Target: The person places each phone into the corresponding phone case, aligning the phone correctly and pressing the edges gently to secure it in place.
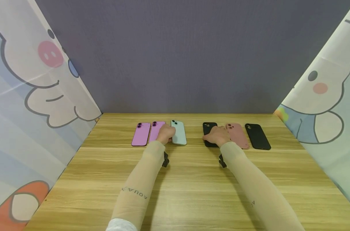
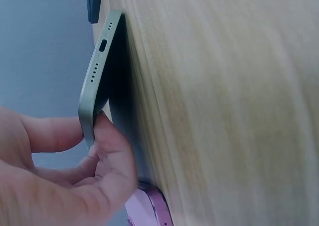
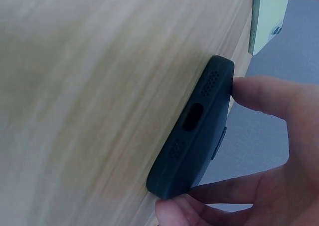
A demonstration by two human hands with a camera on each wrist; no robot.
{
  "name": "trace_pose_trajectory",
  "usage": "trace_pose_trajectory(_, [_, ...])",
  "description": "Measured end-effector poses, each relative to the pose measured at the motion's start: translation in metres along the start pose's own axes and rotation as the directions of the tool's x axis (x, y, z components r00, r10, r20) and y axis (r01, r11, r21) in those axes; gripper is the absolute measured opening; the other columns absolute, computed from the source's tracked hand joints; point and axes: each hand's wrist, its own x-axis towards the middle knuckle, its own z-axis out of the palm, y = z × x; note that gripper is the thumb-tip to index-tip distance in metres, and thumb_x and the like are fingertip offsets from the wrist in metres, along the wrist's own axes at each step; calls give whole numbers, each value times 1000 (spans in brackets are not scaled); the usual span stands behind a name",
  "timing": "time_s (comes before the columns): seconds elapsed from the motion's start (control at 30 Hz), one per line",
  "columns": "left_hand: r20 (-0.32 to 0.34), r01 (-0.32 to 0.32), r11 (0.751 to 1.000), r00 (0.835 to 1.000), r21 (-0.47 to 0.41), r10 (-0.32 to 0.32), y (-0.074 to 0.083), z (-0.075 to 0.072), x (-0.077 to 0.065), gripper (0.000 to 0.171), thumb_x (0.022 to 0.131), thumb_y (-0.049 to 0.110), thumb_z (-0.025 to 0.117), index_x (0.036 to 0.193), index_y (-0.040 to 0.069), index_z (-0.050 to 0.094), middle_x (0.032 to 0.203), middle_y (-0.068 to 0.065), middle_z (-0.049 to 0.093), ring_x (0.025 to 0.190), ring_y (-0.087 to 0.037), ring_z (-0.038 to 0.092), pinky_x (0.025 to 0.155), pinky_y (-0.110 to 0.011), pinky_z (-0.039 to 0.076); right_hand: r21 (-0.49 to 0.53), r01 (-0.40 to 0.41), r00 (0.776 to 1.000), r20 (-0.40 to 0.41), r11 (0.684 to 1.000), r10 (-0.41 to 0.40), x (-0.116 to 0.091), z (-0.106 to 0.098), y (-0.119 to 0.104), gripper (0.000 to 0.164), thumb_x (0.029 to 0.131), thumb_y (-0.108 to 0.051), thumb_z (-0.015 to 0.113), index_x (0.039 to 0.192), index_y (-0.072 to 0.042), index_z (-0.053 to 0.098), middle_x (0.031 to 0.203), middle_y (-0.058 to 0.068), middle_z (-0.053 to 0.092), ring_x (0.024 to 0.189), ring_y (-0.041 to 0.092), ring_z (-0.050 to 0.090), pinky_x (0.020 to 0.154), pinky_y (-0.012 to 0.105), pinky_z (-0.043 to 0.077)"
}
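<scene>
My left hand (image 1: 165,133) pinches a pale mint phone (image 1: 179,134) by its left long edge, thumb on the back and fingers underneath. In the left wrist view that phone (image 2: 89,94) is tilted, its gripped side raised off the wood and its port end towards the camera. My right hand (image 1: 218,136) holds a black phone case (image 1: 206,129) across its width. The right wrist view shows the thumb on one long side of the case (image 3: 202,136) and the fingers at the other. The case lies back up, close on the table, with its port cutout towards the camera.
Two purple phones, an outer one (image 1: 141,134) and an inner one (image 1: 154,131), lie left of the mint phone. A pink phone case (image 1: 237,136) and another black phone case (image 1: 257,136) lie to the right. Behind the wooden table (image 1: 186,192) stands a grey panel (image 1: 186,57).
</scene>
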Motion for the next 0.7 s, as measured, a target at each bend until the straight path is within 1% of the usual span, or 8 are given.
trace_pose_trajectory(0.1, [10, 1, 999, 1000, -43, 0, 0, -1, 0, 11, 94, 1, 40, 96, 1, 51, 97, -12, 55, 74, -20, 52, 56, -26, 48, 5, 3, 1000, 4, 1000, -3, 0, 0, 1, 64, 92, -52, 67, 121, 5, 66, 138, 41, 41, 114, 53, 51, 86, 64, 50])
trace_pose_trajectory(0.2, [23, 5, 997, 1000, -73, -4, -1, -2, 0, 10, 94, 1, 39, 97, 2, 49, 91, -9, 51, 70, -18, 49, 57, -26, 48, 1, 8, 1000, 7, 1000, -8, 0, 0, 1, 64, 92, -51, 67, 122, 6, 66, 138, 41, 41, 114, 53, 51, 86, 64, 50])
trace_pose_trajectory(0.27, [26, 7, 996, 1000, -84, -5, -2, -1, 1, 10, 94, 0, 38, 95, 2, 48, 88, -9, 50, 67, -18, 48, 57, -26, 47, -7, 14, 1000, 4, 1000, -14, 0, -1, 2, 65, 92, -51, 67, 122, 7, 66, 138, 41, 41, 113, 52, 52, 86, 62, 51])
trace_pose_trajectory(0.33, [25, 4, 996, 1000, -85, -2, -2, -1, 1, 11, 94, 0, 37, 94, 2, 49, 87, -9, 50, 66, -18, 48, 56, -26, 46, -14, 21, 1000, 3, 1000, -21, -1, -1, 2, 64, 93, -51, 66, 120, 7, 67, 139, 42, 41, 110, 50, 54, 84, 59, 52])
trace_pose_trajectory(0.4, [14, -2, 996, 1000, -86, 3, -2, -1, 0, 14, 93, 0, 38, 98, 0, 52, 91, -11, 52, 66, -18, 49, 55, -26, 46, -15, 27, 1000, -4, 1000, -27, -2, -1, 3, 60, 92, -51, 66, 114, 5, 69, 139, 41, 42, 107, 47, 56, 80, 56, 53])
trace_pose_trajectory(0.47, [5, -5, 997, 1000, -80, 5, -2, 0, 0, 18, 93, 0, 38, 102, -2, 53, 94, -12, 54, 64, -18, 48, 54, -26, 45, -13, 34, 999, -8, 999, -34, -3, -1, 4, 55, 92, -50, 66, 106, 3, 71, 139, 40, 43, 103, 45, 57, 77, 53, 53])
trace_pose_trajectory(0.6, [-16, -7, 1000, 1000, -30, 7, -2, 1, 1, 23, 92, 0, 38, 105, -4, 56, 96, -14, 58, 57, -15, 43, 49, -24, 41, 4, 39, 999, -13, 999, -39, -3, -2, 6, 48, 92, -49, 65, 94, -2, 72, 139, 39, 44, 99, 41, 57, 72, 49, 52])
trace_pose_trajectory(0.7, [-26, -19, 1000, 999, 19, 19, 0, 1, 0, 26, 91, 2, 39, 107, -5, 58, 99, -15, 59, 59, -16, 45, 50, -24, 41, 13, 42, 999, -14, 999, -42, -3, -3, 7, 45, 92, -49, 65, 87, -4, 71, 139, 37, 46, 96, 39, 56, 69, 47, 50])
